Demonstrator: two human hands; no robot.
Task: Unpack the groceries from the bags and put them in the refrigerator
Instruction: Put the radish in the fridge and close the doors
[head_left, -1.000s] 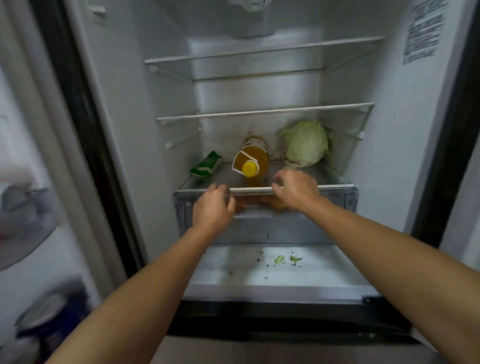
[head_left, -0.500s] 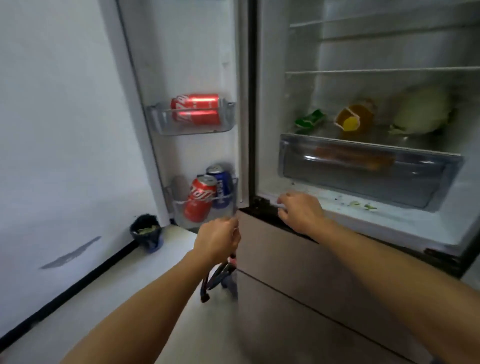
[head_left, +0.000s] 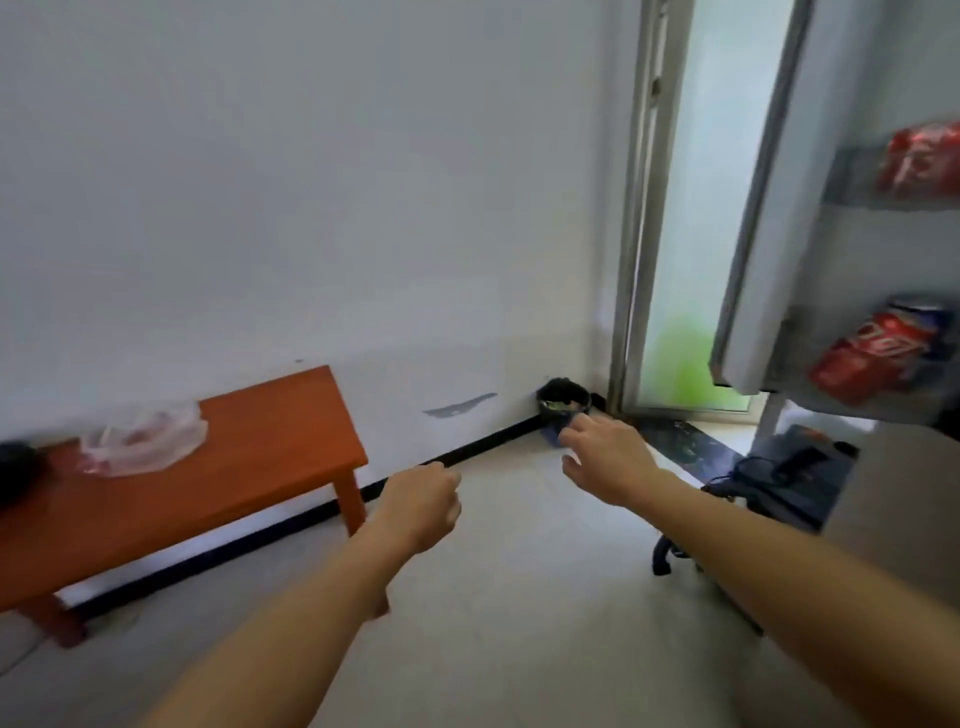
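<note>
A clear plastic grocery bag (head_left: 143, 441) with something red inside lies on the orange wooden table (head_left: 249, 457) at the left, by the white wall. My left hand (head_left: 421, 504) hangs in the air right of the table's corner, fingers loosely curled, holding nothing. My right hand (head_left: 608, 457) is stretched forward over the floor, fingers relaxed and empty. At the right edge stands the open refrigerator door (head_left: 769, 249). Its shelves hold red cans (head_left: 919, 158) above and a red can (head_left: 862, 353) beside a blue can below. The refrigerator's inside is out of view.
A dark object (head_left: 18, 470) sits at the table's far left edge. A small dark bin (head_left: 563, 408) stands in the wall corner. A frosted glass door (head_left: 691, 218) is behind the refrigerator door. A dark bag with straps (head_left: 784, 478) lies on the pale tiled floor at the right.
My view has swung left, from the refrigerator's inside to the table and wall. Both hands have left the drawer and the refrigerator's edge and now hang free in the air.
</note>
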